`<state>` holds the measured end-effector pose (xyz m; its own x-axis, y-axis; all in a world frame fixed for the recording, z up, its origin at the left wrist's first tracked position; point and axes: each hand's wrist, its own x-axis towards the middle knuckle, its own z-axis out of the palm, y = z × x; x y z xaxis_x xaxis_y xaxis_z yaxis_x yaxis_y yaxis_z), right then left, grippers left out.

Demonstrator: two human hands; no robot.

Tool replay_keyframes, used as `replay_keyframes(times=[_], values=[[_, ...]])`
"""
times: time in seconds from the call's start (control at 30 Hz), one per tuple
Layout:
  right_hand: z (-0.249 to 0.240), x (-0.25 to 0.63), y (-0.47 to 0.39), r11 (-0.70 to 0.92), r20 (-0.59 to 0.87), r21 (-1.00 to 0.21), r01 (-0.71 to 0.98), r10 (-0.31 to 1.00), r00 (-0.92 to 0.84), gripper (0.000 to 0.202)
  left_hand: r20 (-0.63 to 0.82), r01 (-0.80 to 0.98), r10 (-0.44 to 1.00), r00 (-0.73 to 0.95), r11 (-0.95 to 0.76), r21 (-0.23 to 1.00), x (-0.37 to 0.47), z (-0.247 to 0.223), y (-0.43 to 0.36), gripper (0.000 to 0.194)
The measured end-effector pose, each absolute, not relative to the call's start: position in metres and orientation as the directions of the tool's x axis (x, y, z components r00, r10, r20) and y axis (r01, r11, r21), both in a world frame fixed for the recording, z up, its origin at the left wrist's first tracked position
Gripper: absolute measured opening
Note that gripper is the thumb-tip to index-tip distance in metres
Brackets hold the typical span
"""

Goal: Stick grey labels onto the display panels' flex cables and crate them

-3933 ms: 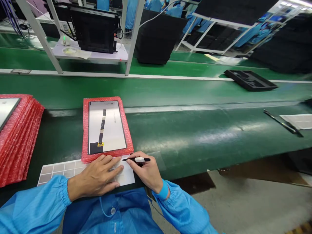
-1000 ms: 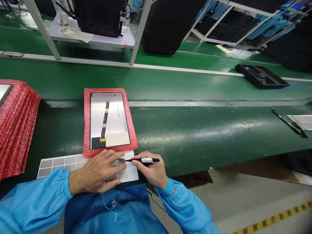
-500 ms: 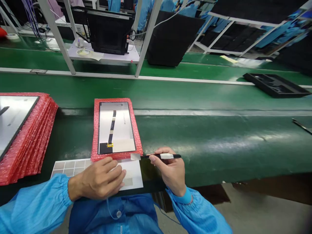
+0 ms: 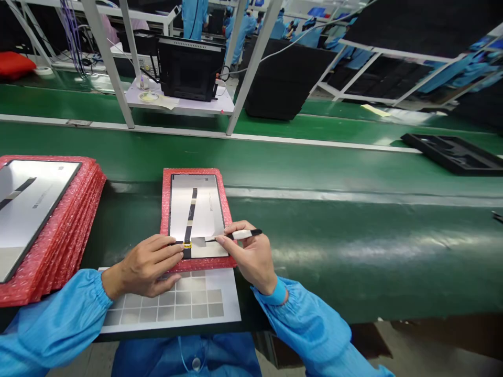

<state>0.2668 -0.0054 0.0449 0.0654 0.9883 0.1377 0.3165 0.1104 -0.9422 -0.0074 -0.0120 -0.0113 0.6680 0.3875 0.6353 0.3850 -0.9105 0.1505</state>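
In front of me an LCD panel (image 4: 208,209) lies face down on a red bubble-wrap sleeve (image 4: 168,209), a dark flex cable (image 4: 190,217) running up its back. My right hand (image 4: 251,256) pinches black tweezers with a white wrap (image 4: 242,234). Their tips are over the panel's lower part, at a small grey sticker (image 4: 199,242) beside the cable's yellow connector (image 4: 187,244). My left hand (image 4: 149,264) is open, fingers stretched out, the fingertips at the panel's lower left corner by that connector. Under the sleeve's near edge lies a sheet of grey square stickers (image 4: 231,298).
A stack of red bubble-wrap sleeves (image 4: 74,230) with another panel (image 4: 43,193) on top stands at the left. A black tray (image 4: 456,152) lies at the far right. Beyond a white rail are a monitor (image 4: 190,68), metal posts and people in blue.
My right hand has brought the tweezers and grey sticker left and up, from the sleeve's lower right corner onto the panel. My left hand has moved from the sticker sheet to the panel, fingers now straighter.
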Motion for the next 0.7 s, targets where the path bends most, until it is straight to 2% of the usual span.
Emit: replay_keyframes(times=[0.23, 0.7], values=[[0.017, 0.254, -0.006, 0.186, 0.207, -0.947, 0.261, 0.977, 0.055, 0.019, 0.710, 0.315, 0.402, 0.578, -0.913, 0.260, -0.012, -0.012, -0.006, 0.026], [0.004, 0.258, -0.011, 0.233, 0.241, -0.922, 0.308, 0.970, -0.013, 0.015, 0.684, 0.330, 0.442, 0.580, -0.896, 0.299, -0.010, -0.002, -0.006, 0.018]])
